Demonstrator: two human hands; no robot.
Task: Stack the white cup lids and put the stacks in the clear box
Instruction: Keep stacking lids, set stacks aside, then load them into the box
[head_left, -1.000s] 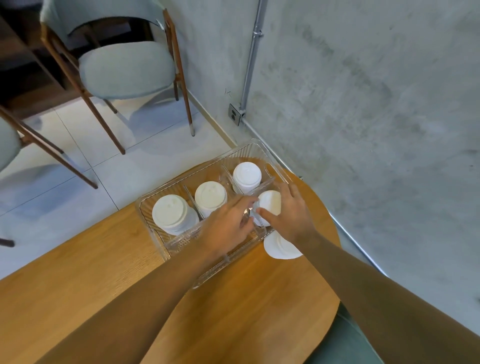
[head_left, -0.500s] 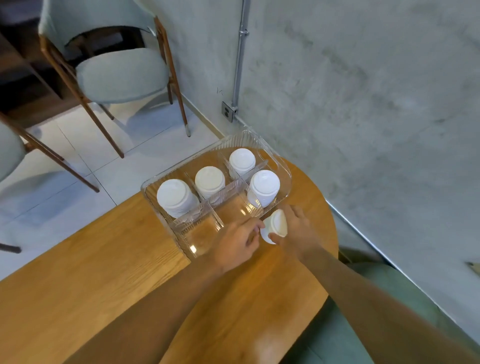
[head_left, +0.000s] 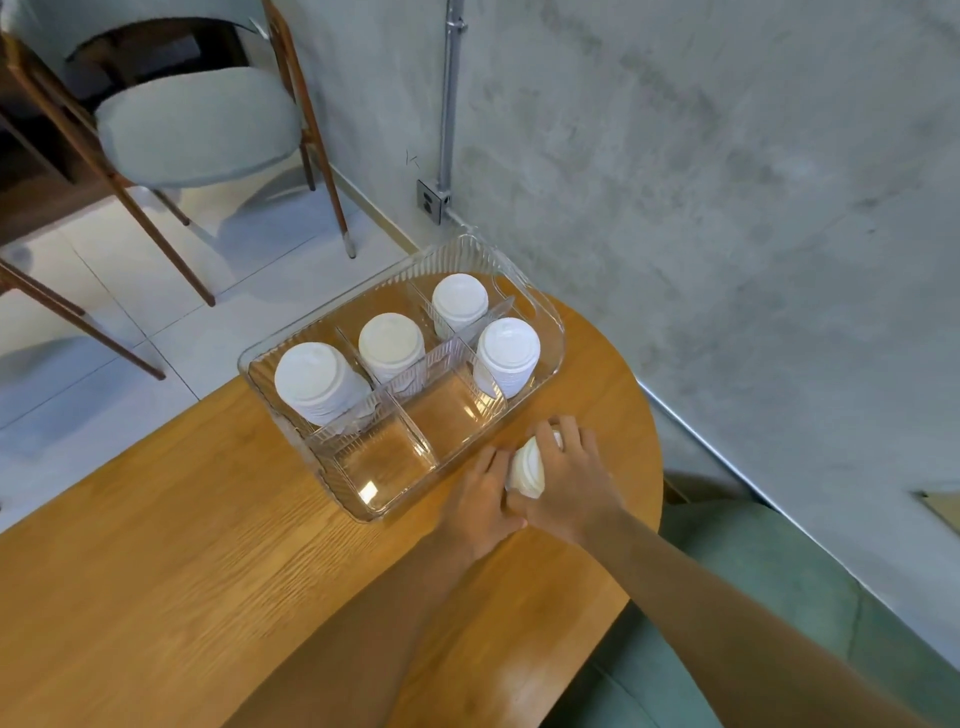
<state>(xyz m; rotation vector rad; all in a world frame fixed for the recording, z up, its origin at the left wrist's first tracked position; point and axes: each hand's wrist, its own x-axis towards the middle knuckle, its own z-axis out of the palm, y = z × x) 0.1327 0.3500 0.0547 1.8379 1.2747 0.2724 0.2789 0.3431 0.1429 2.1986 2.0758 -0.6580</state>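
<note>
**Short lid stack in hand, just short of the box**

The right hand (head_left: 574, 480) grips a short stack of white lids (head_left: 527, 467). Its fingers (head_left: 566, 434) curl over the top and far side, and the stack lies tilted on its side under the palm. The left hand (head_left: 480, 501) sits close against the right, its fingertips meeting the stack's left edge. The back of the hand hides the contact, so I cannot tell whether they pinch the stack or only touch it.

Both hands are low over the wooden table (head_left: 208, 571). Just beyond the fingertips runs the near wall of the clear box (head_left: 551, 312), close to the held stack but apart from it.

Past that wall the box is split by dividers. The nearest tall stack (head_left: 508, 353) stands upright in the compartment straight ahead of the right fingers, and a far-right stack (head_left: 460, 301) stands behind it. Left of the fingers and farther off in the back row are a middle stack (head_left: 390, 345) and a wider stack (head_left: 311, 376), which leans slightly.

Well beyond the box are a grey concrete wall (head_left: 727, 208) and a cushioned chair (head_left: 197, 124).
</note>
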